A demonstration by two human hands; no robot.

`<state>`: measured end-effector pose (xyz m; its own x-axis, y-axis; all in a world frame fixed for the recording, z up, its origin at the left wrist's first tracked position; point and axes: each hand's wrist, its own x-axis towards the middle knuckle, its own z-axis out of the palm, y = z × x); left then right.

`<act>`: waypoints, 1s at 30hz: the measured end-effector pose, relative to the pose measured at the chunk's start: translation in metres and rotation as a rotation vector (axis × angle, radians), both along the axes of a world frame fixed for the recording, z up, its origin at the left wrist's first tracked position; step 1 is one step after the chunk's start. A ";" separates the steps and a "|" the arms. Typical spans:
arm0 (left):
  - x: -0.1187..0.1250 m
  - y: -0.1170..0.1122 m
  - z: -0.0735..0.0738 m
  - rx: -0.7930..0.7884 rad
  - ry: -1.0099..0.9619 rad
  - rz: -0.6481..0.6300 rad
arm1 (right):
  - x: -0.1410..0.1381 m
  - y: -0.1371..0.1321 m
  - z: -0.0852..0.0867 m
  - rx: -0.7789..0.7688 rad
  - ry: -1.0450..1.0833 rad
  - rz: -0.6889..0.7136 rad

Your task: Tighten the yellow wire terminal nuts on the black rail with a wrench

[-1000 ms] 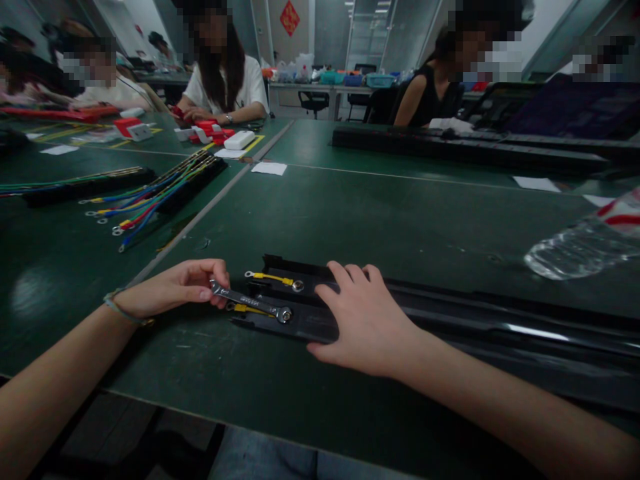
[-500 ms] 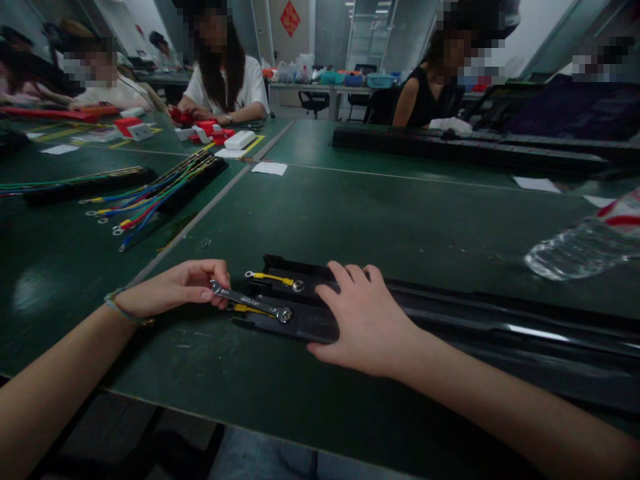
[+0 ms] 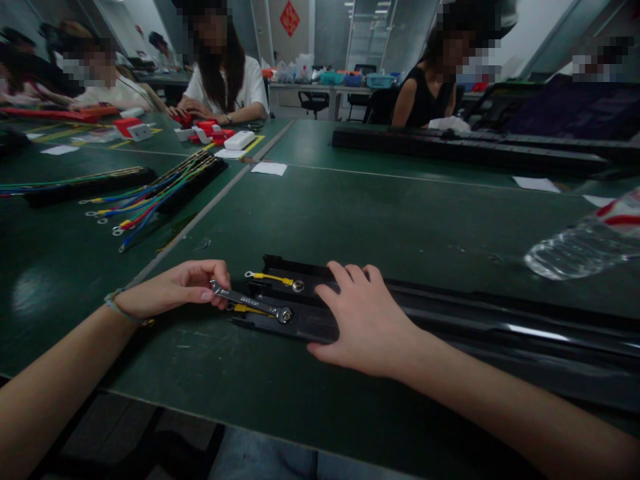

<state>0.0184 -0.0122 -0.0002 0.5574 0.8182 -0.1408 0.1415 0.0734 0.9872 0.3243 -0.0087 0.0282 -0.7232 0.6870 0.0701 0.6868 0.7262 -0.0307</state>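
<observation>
Pinched between the thumb and fingers of my left hand (image 3: 200, 288) is the open end of a silver combination wrench (image 3: 250, 303). Its ring end sits around a fastener on a long black channel strip (image 3: 305, 320) lying on the table. Under the wrench, a short yellow wire (image 3: 245, 309) is partly hidden. A second yellow wire (image 3: 273, 277) with a ring terminal runs from another fastener, slightly farther from me. My right hand (image 3: 370, 323) grips across the strip, fingers spread at the far side and thumb at the near edge.
Coloured wires with ring terminals (image 3: 145, 200) lie on black strips at the left. A clear plastic bottle (image 3: 580, 247) rests at the right. Long black bars (image 3: 465, 150) lie across the table, where co-workers sit. Red and white parts (image 3: 205, 131) are near one person.
My hands and the wrench stay almost exactly in place. Across the table, the hands of the co-worker in white have shifted slightly over red parts.
</observation>
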 end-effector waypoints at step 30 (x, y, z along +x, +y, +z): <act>0.001 0.001 0.000 0.015 0.033 0.002 | -0.001 -0.001 0.001 -0.018 -0.037 -0.008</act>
